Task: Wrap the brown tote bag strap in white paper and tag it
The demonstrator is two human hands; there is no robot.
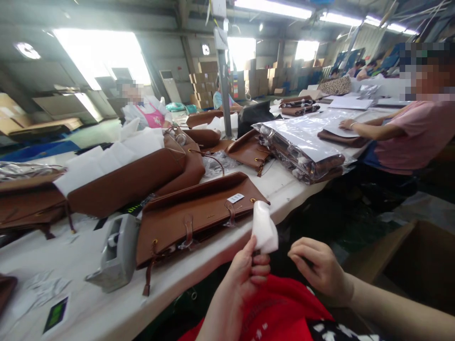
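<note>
My left hand (249, 267) is closed around the lower end of a white foam wrap (265, 229), thumb against it. The wrap is rolled into a tube at the right corner of a brown bag (202, 208), hiding what is inside. This bag lies flat at the table edge, with a white label, plastic-covered straps and a tasselled cord. To the right of the wrap and apart from it, my right hand (320, 265) has curled fingers pressed together; whatever they may pinch is too small to make out. A grey tape dispenser (119, 253) stands left of the bag.
White foam sheets (110, 161) lie over more brown bags (131, 177) behind. Plastic-wrapped bags (302, 151) are stacked to the right. A co-worker in pink (408, 123) handles a bag there. An open carton (401, 255) sits low at my right.
</note>
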